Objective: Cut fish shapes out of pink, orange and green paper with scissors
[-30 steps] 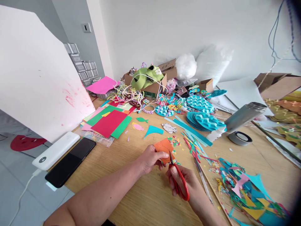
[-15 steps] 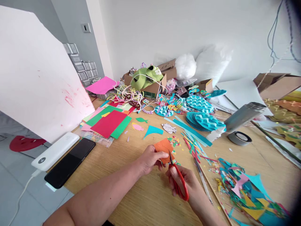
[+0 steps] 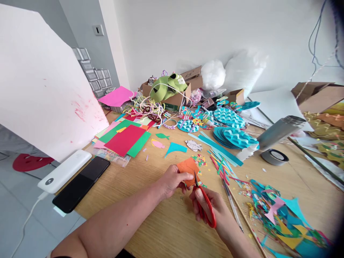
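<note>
Above the desk [image 3: 161, 229], toward its near edge, the left hand [image 3: 173, 181] pinches orange paper [image 3: 187, 166], thumb on top. The right hand [image 3: 217, 203] is closed around red-handled scissors [image 3: 208, 200], their long axis slanting toward the far edge and leftward, tips at the paper's right side; blade opening is unclear. Compared with half a second ago, the view shifts slightly; both grips look unchanged.

EXPOSURE: bright, even | LIGHT: diffuse; direction indeterminate | SHADOWS: faint, soft-edged on table [image 3: 166, 229] | GLARE: pale reflection on phone [image 3: 82, 184]; highlights on steel bottle [image 3: 281, 132] | FOCUS: orange paper [image 3: 186, 166], red scissors [image 3: 209, 199] legible; paper scraps [image 3: 288, 218] at right softer | EDGES: wide-angle stretch; dark vignette, right border, strongest at upper and lower corners
</note>
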{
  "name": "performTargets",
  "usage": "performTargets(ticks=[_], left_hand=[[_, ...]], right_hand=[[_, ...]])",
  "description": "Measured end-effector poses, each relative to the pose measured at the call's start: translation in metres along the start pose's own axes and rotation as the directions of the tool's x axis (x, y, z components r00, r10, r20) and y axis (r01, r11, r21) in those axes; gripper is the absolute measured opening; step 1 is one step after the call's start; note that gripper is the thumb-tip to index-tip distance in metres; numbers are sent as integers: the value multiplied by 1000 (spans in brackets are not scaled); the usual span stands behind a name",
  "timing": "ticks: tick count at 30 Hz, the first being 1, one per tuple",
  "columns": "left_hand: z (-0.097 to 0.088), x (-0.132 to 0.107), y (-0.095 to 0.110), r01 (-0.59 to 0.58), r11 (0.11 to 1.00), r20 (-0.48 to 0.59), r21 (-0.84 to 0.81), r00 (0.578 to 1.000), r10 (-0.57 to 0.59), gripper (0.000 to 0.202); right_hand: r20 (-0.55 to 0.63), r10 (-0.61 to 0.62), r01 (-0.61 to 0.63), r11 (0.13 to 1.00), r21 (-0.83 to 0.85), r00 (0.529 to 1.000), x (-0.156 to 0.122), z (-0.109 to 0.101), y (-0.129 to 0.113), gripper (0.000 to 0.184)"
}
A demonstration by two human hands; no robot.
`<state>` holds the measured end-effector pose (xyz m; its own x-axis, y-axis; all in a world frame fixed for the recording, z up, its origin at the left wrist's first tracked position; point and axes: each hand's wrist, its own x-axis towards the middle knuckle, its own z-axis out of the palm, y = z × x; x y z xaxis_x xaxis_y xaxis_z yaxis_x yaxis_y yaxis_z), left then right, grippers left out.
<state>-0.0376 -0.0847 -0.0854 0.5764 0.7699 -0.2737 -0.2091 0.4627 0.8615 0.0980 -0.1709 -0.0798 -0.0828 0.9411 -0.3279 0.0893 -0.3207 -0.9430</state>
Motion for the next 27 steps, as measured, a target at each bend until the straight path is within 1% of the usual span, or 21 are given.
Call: performTargets(ticks=[5,10,15,18,24,27], left_hand=[[0,0,0,-3,1000,1,-4,1000,3,25],[0,1,0,-3,1000,-6,-8,1000,3,26],[-1,1,-1,-14,1000,0,2,1000,14,26],[-1,2,-1,-16,1000,-17,-2,1000,16,30],[-1,1,0,-13,1000,-27,0,1000,13,31],[0,1,0,-7,1000,-20,-6,1000,7,31]], right_hand=[[9,-19,19,1000,-17,1000,2,-2,5,58],[25,-13,14,999,-43,1000,6,-5,12,60],[11,-4,5,999,-47,1000,6,-5,8,61],[0,6,-6,999,-37,1000,6,-5,7,61],[26,-14,14,1000,-19,1000,8,-4,11,57],[25,-6,7,999,-33,1000,6,-2,7,58]])
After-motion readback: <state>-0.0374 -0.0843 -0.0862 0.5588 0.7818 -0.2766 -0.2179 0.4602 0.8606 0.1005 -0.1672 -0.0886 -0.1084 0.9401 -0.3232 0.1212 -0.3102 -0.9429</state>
